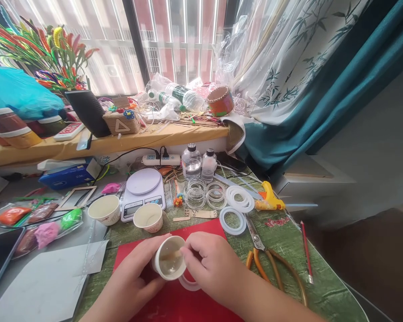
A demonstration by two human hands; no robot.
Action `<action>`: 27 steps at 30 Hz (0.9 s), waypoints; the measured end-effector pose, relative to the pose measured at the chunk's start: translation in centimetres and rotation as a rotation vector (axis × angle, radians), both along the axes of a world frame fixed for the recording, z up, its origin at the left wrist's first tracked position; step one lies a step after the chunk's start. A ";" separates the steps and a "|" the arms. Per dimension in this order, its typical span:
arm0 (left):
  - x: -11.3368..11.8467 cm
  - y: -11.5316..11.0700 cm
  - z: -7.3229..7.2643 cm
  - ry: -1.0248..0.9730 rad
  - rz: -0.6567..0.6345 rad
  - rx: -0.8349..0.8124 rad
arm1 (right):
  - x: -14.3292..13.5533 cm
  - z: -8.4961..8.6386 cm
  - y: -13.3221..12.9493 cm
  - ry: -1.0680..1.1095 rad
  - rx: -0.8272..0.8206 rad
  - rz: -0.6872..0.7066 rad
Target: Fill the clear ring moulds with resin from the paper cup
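1. Left hand (129, 279) wraps a small paper cup (169, 264) from the left, fingers curled closed around its wall; the cup is tilted toward the camera over a red mat (188, 304) at the near table edge.
2. Right hand (210, 264) pinches a thin wooden stick (171, 256) between thumb and fingertips, fingers together; the stick's end lies inside the cup, in pale cloudy liquid.
3. A white ring (190, 285) lies on the mat just under the cup, partly hidden by the right hand.
4. Surface: a table with a green mottled cover (289, 250). Behind the mat stand two more paper cups (127, 213), beside a white kitchen scale (143, 192).
5. Right of the scale: a cluster of clear rings (204, 193), white ring moulds (237, 208), and two small clear bottles (199, 162) behind them.
6. Further right: a yellow glue gun (270, 199), scissors with orange handles (262, 255), a red pencil (306, 250).
7. Left side: bags of coloured clay (47, 228), a grey sheet (50, 281), a dark tablet edge (0, 255).
8. Room: a window ledge with a yellow cloth (121, 142) holds clutter, plastic bottles (177, 96) and a vase of bright pipe-cleaner flowers (43, 49). A power strip (161, 159) sits below the ledge.
9. White bamboo-print curtain (298, 58) and teal curtain (349, 85) hang on the right; daylight through the window.
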State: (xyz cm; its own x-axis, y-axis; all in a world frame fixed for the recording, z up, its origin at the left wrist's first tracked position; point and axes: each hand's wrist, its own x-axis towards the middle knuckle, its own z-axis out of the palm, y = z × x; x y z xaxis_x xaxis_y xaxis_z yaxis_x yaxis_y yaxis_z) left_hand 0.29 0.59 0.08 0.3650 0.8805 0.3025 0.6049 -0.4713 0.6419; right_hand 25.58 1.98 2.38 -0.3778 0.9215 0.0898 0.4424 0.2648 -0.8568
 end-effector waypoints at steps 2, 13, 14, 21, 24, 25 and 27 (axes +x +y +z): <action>0.0 0.1 0.2 0.004 -0.003 0.005 | 0.0 0.0 0.0 -0.012 -0.002 -0.040; -0.3 0.0 -0.3 0.029 0.012 -0.043 | 0.1 0.3 0.3 -0.018 -0.030 -0.036; -0.3 0.0 -0.2 0.029 0.014 -0.052 | 0.1 0.3 0.3 -0.009 -0.047 -0.039; -0.2 0.0 -0.1 0.018 0.016 -0.069 | 0.0 0.4 0.2 0.053 -0.085 -0.027; -0.3 0.0 -0.2 0.013 0.008 -0.059 | 0.0 0.4 0.1 0.073 -0.094 -0.031; -0.3 0.0 -0.2 0.013 0.005 -0.054 | 0.1 0.4 0.1 0.070 -0.095 -0.030; -0.3 0.1 -0.2 0.017 -0.001 -0.043 | 0.1 0.5 0.1 0.069 -0.108 -0.021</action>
